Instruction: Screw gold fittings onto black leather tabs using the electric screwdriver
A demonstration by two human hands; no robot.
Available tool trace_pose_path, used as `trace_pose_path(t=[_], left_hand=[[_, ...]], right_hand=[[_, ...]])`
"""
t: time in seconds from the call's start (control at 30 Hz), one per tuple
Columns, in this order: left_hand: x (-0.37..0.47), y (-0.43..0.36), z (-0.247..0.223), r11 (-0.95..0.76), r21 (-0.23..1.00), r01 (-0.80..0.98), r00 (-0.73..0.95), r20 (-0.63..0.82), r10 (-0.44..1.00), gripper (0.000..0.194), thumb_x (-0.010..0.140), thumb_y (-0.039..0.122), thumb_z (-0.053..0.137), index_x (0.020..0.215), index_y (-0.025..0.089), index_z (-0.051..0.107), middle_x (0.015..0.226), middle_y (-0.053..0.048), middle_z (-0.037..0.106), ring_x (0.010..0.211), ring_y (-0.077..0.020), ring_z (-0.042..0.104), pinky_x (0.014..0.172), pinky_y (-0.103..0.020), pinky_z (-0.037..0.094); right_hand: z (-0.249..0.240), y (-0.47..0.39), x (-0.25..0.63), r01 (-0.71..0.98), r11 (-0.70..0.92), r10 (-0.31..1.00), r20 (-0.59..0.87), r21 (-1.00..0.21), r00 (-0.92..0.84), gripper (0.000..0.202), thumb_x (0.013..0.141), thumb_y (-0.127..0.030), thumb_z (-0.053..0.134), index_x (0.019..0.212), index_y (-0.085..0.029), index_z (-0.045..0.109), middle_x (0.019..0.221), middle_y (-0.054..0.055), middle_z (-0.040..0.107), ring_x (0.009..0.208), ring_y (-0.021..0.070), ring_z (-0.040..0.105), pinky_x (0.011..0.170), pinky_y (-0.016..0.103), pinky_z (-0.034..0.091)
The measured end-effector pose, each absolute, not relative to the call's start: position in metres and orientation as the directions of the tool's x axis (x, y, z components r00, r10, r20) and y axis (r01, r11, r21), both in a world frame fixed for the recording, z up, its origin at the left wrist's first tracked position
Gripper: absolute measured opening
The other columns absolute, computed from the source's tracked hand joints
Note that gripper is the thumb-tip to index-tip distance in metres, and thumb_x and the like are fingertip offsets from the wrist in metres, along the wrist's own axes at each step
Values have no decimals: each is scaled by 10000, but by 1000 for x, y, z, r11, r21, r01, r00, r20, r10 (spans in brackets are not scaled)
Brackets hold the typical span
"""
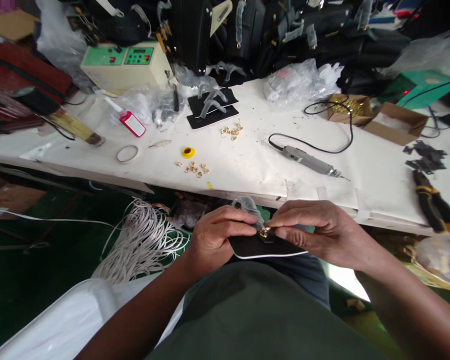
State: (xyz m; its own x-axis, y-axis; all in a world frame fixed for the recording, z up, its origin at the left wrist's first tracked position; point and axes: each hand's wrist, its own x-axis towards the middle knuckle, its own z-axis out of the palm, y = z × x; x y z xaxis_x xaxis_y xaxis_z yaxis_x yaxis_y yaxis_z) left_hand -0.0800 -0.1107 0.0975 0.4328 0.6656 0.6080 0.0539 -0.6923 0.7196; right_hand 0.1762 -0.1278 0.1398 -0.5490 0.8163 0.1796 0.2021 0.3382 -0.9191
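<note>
My left hand (pixel 217 237) grips the left side of a black leather panel (pixel 247 248) with a pale edge, held over my lap. A handle wrapped in clear plastic (pixel 249 207) sticks up from the panel beside my left fingers. My right hand (pixel 315 232) is pinched on a small gold metal fitting (pixel 263 232) at the panel's middle. That fitting sits on a small dark tab. On the table ahead lie small gold fittings (pixel 195 169), a yellow tape roll (pixel 188 152) and a grey electric screwdriver (pixel 309 161).
Black panels (pixel 213 118) and more gold fittings (pixel 232 131) lie farther back. A red bottle (pixel 133 124) and a hammer-like tool (pixel 73 125) are at left. Black-and-yellow pliers (pixel 435 202) rest at right, near cardboard boxes (pixel 396 123). The table's front edge (pixel 247 196) runs just beyond my hands.
</note>
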Motion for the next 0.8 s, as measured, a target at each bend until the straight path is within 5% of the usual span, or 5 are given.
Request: trace_pose_path(t=[0.5, 0.8], left_hand=[[-79, -117, 85, -546, 835, -69, 313, 538, 783, 65, 962, 245, 765, 915, 221, 804, 1042, -71, 819, 981, -188, 785, 914, -347, 644], [-74, -118, 88, -478, 874, -81, 335, 476, 813, 69, 923, 286, 817, 867, 244, 818, 1024, -49, 829, 962, -191, 792, 901, -337, 647]], right_hand=[[143, -131, 169, 80, 303, 811, 213, -950, -545, 224, 1024, -230, 671, 1193, -196, 815, 950, 57, 770, 811, 110, 683, 746, 213, 516], [148, -124, 161, 34, -43, 827, -55, -999, -559, 322, 959, -432, 746, 910, -117, 792, 752, 16, 676, 667, 103, 569, 587, 202, 442]])
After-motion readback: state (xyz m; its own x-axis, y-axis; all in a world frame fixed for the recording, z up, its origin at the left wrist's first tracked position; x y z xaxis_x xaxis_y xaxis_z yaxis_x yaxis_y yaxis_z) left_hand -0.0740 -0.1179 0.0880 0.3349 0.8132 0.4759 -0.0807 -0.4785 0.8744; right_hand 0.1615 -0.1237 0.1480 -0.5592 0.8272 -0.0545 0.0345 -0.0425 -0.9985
